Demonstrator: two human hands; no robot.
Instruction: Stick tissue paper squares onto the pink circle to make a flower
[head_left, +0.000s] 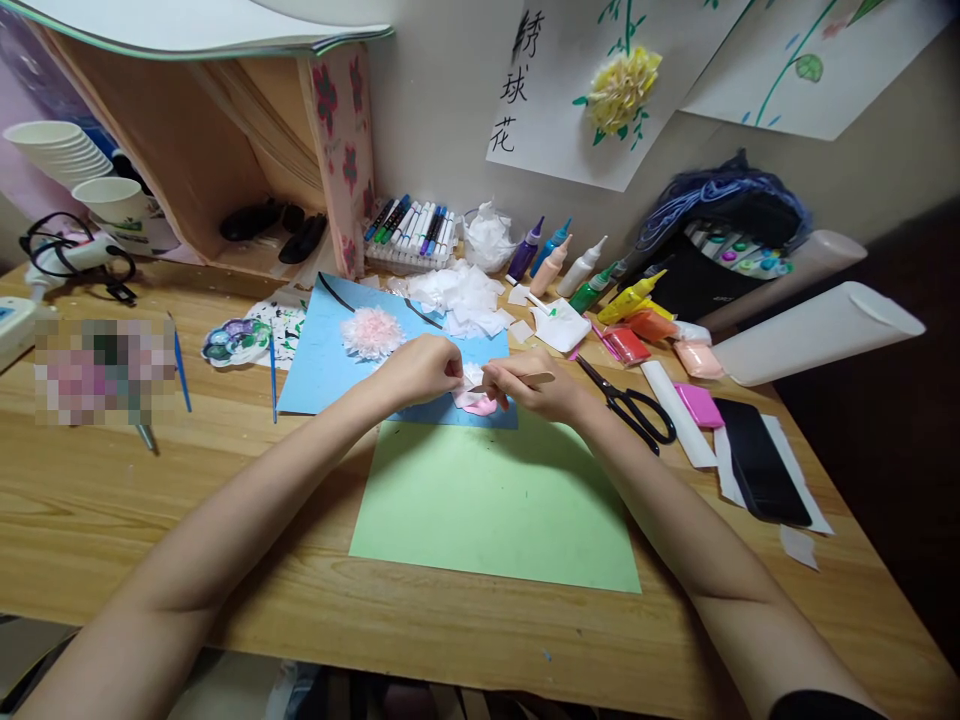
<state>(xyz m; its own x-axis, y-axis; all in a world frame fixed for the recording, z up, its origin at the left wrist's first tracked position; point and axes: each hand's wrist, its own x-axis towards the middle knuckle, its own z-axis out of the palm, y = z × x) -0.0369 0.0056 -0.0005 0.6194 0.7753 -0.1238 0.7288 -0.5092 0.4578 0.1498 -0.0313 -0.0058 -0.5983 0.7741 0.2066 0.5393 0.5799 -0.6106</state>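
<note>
My right hand (pixel 531 388) is closed around a flat wooden craft stick (pixel 540 379), whose tip points left towards a small white and pink mass (pixel 478 404). My left hand (pixel 429 368) is pinched just left of that mass; what its fingers hold, if anything, is hidden. Both hands are over the lower right part of a blue sheet of paper (pixel 319 385). A fluffy pale pink flower (pixel 373 332) lies on this sheet beyond my left wrist, near a painted dark line. Closer to me, a light green sheet (pixel 487 510) lies under the blue sheet's near edge.
Black scissors (pixel 626 405), a phone (pixel 761 460) and clay packets (pixel 626 345) lie to the right. Paint bottles (pixel 551 265), crumpled tissue (pixel 457 295) and markers (pixel 412 228) line the back. Paintbrushes (pixel 273 375) and a paint palette (pixel 236 340) are on the left.
</note>
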